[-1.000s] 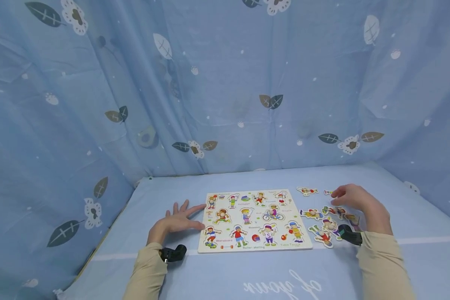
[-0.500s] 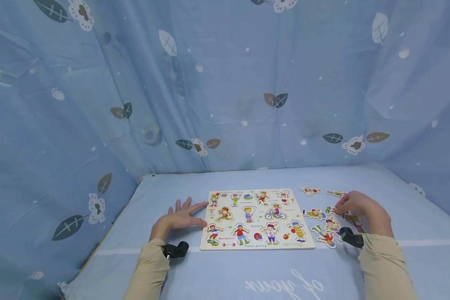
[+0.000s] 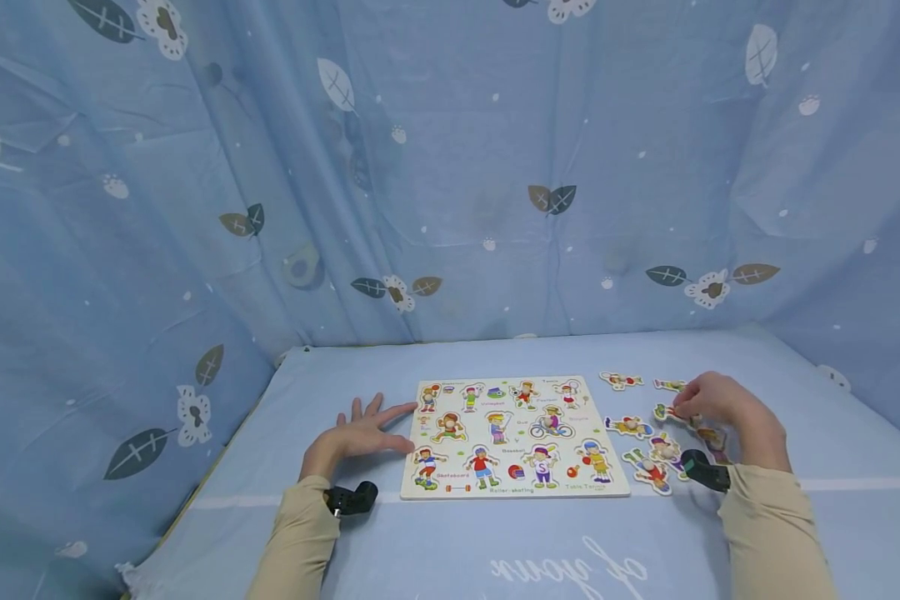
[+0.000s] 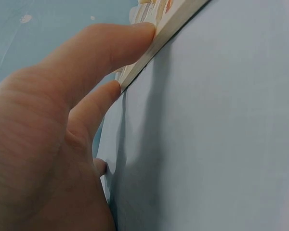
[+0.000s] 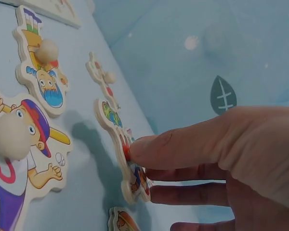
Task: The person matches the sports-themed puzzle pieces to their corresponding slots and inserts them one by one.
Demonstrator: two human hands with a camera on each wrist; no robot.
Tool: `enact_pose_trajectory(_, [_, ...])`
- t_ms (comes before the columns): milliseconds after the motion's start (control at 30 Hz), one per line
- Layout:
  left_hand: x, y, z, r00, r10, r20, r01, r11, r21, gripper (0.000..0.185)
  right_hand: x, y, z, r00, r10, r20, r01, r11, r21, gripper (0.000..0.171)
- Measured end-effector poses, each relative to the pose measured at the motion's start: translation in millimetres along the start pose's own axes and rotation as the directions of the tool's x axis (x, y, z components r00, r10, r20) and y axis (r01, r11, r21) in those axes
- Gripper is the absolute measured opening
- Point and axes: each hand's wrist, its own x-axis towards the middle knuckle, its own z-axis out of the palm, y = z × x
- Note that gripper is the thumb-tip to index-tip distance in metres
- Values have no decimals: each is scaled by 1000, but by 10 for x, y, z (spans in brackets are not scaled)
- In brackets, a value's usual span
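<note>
While your left hand (image 3: 360,435) lies flat with straight fingers against the puzzle board's (image 3: 510,437) nine-o'clock edge, holding nothing, your right hand (image 3: 720,404) pinches a loose puzzle piece (image 5: 123,154) at the board's three o'clock, tilting it off the blue cloth (image 3: 495,542). This looks like the pick-up step. Next, lift it clear of the neighbouring pieces (image 3: 648,467) and find its matching recess.
</note>
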Motion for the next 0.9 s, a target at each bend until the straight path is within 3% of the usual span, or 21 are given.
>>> enact_pose_trajectory(400, [-15,9,-3,1000,2,-1,-2,1000,-2,90,42,-200,4,997,-72,-25,72,997,-12,21])
enact_pose_trajectory(900, [-20,24,-5,1000,4,3,-4,1000,-1,90,151,-589,183,985,-169,-41,165,983,-77,18])
